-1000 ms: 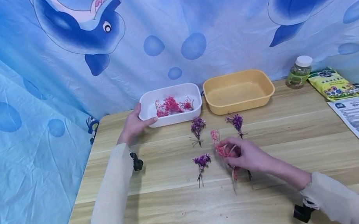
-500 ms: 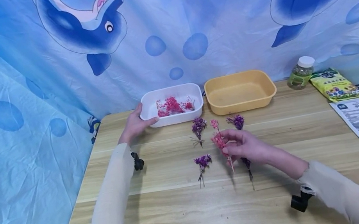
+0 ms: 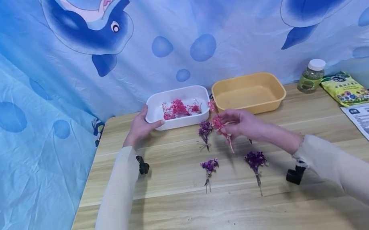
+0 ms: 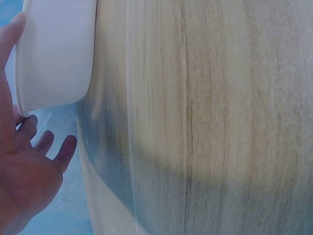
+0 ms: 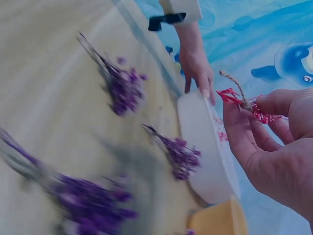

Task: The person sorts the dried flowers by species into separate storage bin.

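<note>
At my right hand (image 3: 246, 124): fingers pinched together on one pink flower bunch (image 3: 217, 122), long axis near twelve-to-six, blossom toward twelve. Ten o'clock from them: white tray (image 3: 183, 122), pink flowers (image 3: 179, 108) within, nine-o'clock end gripped by my left hand (image 3: 140, 129), the farther one. Two o'clock: yellow tray (image 3: 247, 98).

Right hand (image 3: 244, 123) now has the pink flowers (image 3: 217, 122) farther up the table; in head view their tips overlap the gap between white tray (image 3: 182, 122) and yellow tray (image 3: 264, 107). Near-right purple bunch (image 3: 255, 160) is uncovered, far-right purple bunch (image 3: 250, 141) mostly hidden behind the hand.
</note>
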